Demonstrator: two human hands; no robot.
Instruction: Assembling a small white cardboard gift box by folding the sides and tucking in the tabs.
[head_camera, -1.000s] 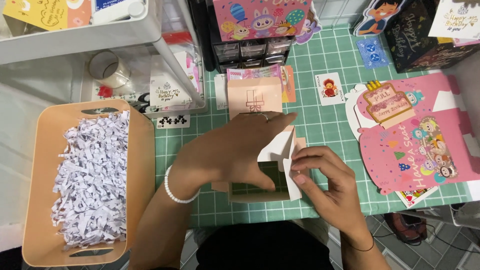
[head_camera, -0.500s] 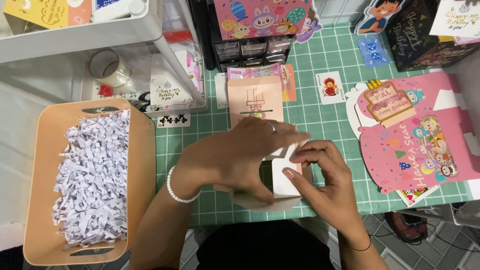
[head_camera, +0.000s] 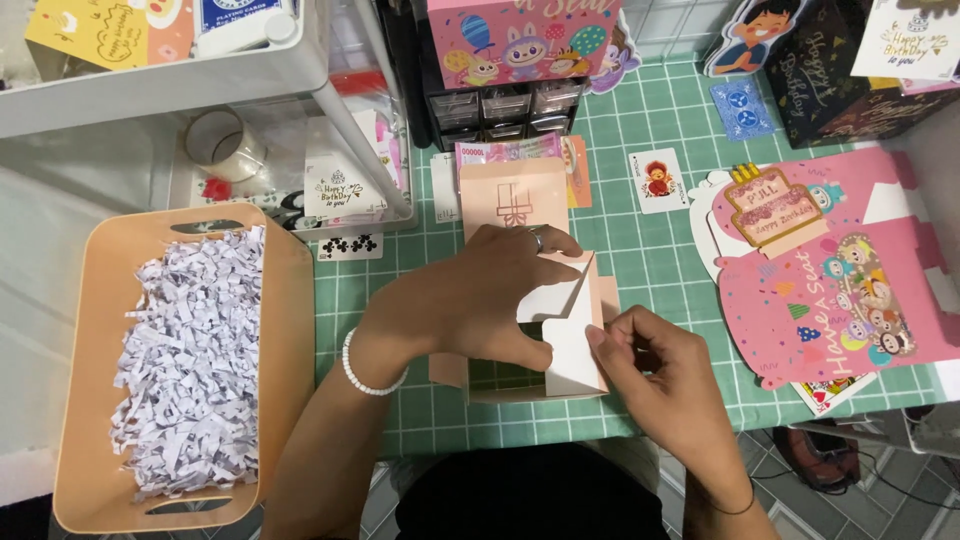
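Observation:
A small peach paper box (head_camera: 575, 335) with white inner flaps lies on the green cutting mat (head_camera: 660, 260) near the front edge. My left hand (head_camera: 470, 295), with a ring and a white bead bracelet, lies over the box and presses its left flap with thumb and fingers. At the box's right side my right hand (head_camera: 660, 385) has its fingertips curled against the right flap. The box's lower part is hidden under both hands.
A peach bin (head_camera: 90, 400) of shredded white paper stands at left. A pink pop-up card (head_camera: 830, 280) lies at right. Behind the box are a peach envelope (head_camera: 515, 195), a playing card (head_camera: 657, 180), small drawers (head_camera: 505, 105) and a white shelf (head_camera: 160, 80) with a tape roll (head_camera: 225, 140).
The white flap that stood up between my hands has been folded down flat. My left hand has spread over the box; my right hand has slid to its right edge.

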